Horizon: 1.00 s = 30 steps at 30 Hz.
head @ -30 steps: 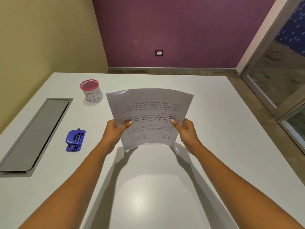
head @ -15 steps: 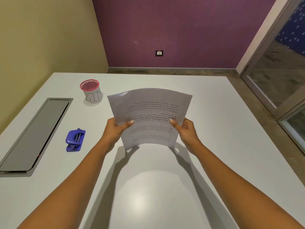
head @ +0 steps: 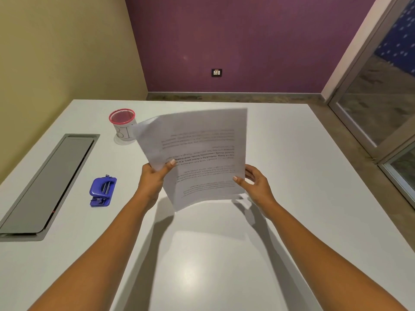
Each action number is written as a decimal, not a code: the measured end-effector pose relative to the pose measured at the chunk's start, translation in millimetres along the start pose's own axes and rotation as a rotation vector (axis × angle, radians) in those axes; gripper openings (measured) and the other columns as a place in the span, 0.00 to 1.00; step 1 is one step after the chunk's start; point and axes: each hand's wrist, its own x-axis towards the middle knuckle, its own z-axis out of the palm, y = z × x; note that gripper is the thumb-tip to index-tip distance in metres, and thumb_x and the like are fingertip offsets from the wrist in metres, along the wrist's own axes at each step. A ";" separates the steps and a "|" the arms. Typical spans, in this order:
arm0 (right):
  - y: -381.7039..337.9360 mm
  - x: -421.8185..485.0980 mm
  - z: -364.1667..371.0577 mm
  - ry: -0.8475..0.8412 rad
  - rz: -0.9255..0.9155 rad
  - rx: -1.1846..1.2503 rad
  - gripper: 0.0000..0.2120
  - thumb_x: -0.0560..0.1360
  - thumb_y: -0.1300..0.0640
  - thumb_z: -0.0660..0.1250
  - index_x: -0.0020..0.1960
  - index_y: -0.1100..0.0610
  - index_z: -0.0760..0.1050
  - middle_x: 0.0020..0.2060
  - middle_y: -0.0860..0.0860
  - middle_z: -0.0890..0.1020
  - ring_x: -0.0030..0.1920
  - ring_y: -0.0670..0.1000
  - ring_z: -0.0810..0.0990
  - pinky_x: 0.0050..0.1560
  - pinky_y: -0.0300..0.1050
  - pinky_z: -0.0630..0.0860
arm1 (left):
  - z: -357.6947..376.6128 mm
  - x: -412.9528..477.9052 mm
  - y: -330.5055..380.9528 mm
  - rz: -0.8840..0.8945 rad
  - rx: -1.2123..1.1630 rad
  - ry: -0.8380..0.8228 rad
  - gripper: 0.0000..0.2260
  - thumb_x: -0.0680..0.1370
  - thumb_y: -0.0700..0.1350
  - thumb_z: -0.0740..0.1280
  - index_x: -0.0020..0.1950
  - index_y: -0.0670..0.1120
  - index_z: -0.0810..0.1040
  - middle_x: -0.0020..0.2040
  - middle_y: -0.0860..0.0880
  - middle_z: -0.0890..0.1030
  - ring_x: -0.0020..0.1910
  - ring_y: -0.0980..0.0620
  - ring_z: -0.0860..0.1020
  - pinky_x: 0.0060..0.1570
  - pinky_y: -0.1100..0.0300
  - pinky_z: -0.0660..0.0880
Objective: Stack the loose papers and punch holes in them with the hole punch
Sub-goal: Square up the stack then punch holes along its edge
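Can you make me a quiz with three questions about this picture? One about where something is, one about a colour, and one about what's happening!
1. Where is the hole punch?
A) on the floor
B) on the table
C) on a chair

2. What colour is the hole punch?
A) red
B) green
C) blue

3. The papers are
A) held above the table
B) lying flat
C) crumpled into a ball

Answers:
1 B, it sits on the white tabletop.
2 C, its body is blue.
3 A, the left hand grips their edge and their shadow falls below.
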 end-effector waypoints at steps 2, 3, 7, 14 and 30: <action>9.3 -1.8 -3.0 0.054 0.095 -0.083 0.32 0.71 0.52 0.71 0.71 0.55 0.61 0.68 0.53 0.71 0.68 0.52 0.69 0.66 0.46 0.66 | -1.4 -0.1 2.4 -0.004 -0.090 0.043 0.08 0.74 0.42 0.68 0.51 0.52 0.77 0.48 0.54 0.83 0.47 0.54 0.81 0.49 0.57 0.77; 13.0 -2.9 -3.8 0.069 0.142 -0.095 0.35 0.71 0.52 0.71 0.72 0.55 0.58 0.69 0.55 0.69 0.69 0.54 0.67 0.66 0.47 0.65 | -1.9 -0.1 3.3 -0.011 -0.135 0.054 0.09 0.74 0.41 0.68 0.51 0.52 0.77 0.46 0.55 0.84 0.46 0.55 0.82 0.47 0.59 0.79; 18.3 -7.6 -2.5 -0.058 0.291 0.091 0.32 0.73 0.51 0.68 0.72 0.57 0.60 0.67 0.54 0.71 0.65 0.55 0.71 0.62 0.50 0.69 | -0.8 -0.2 1.9 -0.128 -0.321 0.162 0.19 0.74 0.41 0.68 0.64 0.39 0.71 0.45 0.49 0.82 0.38 0.58 0.82 0.34 0.67 0.78; 7.6 -3.5 17.3 -0.044 0.162 0.435 0.10 0.75 0.62 0.66 0.55 0.56 0.72 0.56 0.57 0.80 0.55 0.53 0.80 0.46 0.36 0.78 | 9.8 -8.9 -1.2 -0.202 -0.517 0.084 0.06 0.75 0.37 0.65 0.50 0.37 0.76 0.38 0.47 0.86 0.39 0.54 0.84 0.35 0.61 0.80; 9.1 11.5 -33.5 0.047 0.059 0.292 0.08 0.74 0.67 0.65 0.50 0.55 0.76 0.44 0.50 0.82 0.41 0.45 0.83 0.46 0.36 0.81 | -42.8 11.8 5.8 -0.085 -0.265 0.105 0.07 0.78 0.37 0.60 0.50 0.45 0.77 0.39 0.55 0.86 0.38 0.58 0.83 0.39 0.66 0.80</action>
